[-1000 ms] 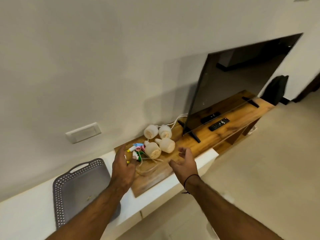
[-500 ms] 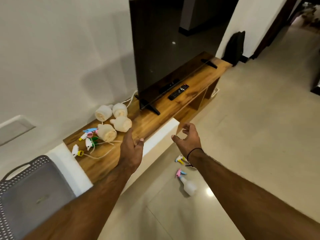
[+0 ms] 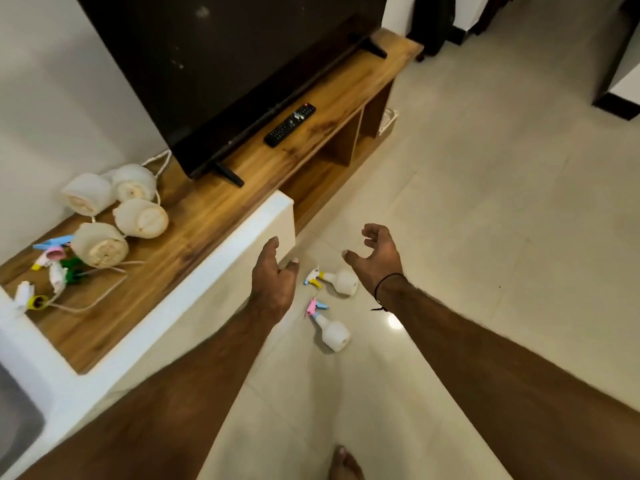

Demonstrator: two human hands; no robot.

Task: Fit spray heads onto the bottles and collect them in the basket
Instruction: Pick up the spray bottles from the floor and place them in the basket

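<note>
Two white bottles with spray heads fitted lie on the floor: one with a yellow and blue head (image 3: 337, 280), one with a pink and blue head (image 3: 328, 327). My left hand (image 3: 275, 282) and my right hand (image 3: 377, 259) hover above them, both empty with loose fingers. Several headless white bottles (image 3: 140, 218) lie on their sides on the wooden TV stand (image 3: 221, 216). Loose coloured spray heads (image 3: 55, 268) with tubes lie beside them. A corner of the grey basket (image 3: 17, 410) shows at the far left edge.
A large TV (image 3: 225, 64) stands on the wooden stand with a black remote (image 3: 290, 124) in front of it. A white ledge (image 3: 194, 292) borders the stand. My bare foot (image 3: 344, 464) shows at the bottom. Tiled floor stretches to the right.
My view has swung right and down from the stand to the floor. Both hands have moved off the stand and now hang over the two bottles on the floor. The basket has slid almost out of view.
</note>
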